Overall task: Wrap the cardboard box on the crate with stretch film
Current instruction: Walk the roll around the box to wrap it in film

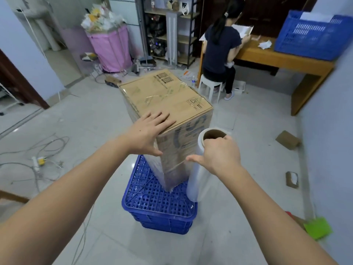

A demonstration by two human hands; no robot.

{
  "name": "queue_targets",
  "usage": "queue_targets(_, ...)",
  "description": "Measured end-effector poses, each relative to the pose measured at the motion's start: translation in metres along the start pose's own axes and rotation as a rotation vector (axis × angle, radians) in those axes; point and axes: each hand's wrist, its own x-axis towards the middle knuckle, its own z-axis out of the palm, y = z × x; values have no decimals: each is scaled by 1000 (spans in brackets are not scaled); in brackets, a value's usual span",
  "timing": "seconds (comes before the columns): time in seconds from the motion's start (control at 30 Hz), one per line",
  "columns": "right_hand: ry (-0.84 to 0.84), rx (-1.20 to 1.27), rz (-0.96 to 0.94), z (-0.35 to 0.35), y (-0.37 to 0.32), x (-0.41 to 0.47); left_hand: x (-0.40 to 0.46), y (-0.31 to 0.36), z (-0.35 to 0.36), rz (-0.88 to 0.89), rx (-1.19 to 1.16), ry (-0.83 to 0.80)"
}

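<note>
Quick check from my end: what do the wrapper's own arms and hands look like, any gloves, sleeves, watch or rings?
Both forearms are bare as far as the frame shows; no sleeve edge is visible. The left hand and right hand wear no gloves. No watch, bracelet or ring shows on either wrist or on the visible fingers. Nails look short and unpainted.

left hand [150, 131] on cardboard box [166, 92], right hand [219, 155] gripping film roll [202, 169]
</note>
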Motion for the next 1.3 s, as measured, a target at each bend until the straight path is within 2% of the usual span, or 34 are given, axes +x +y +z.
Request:
queue_targets(0.17, 32, -15, -61, 5, 1, -6, 8, -3, 7, 4, 87, 34)
queue_targets(0.37, -55, 36, -205, -2, -1, -23, 3, -4, 4, 28, 152, 7)
queue_targets(0.6, -105, 92, -429, -25, -11, -57, 2, 15, -1, 24, 162, 28)
queue_targets(0.77, -124, 156, -532, -12, -16, -68, -5, 21, -1, 25, 166, 26)
queue_targets(0.93, -96, 100, -637, 4, -28, -70, -10, 24, 3, 11, 149, 29)
queue_targets(1.07, -101, 53, -575, -3, -38, -80, -13, 26, 3, -4, 128, 27)
queue_targets(1.3, -125, 19, -257, -7, -67, -99, -13, 22, 5, 8, 82, 48)
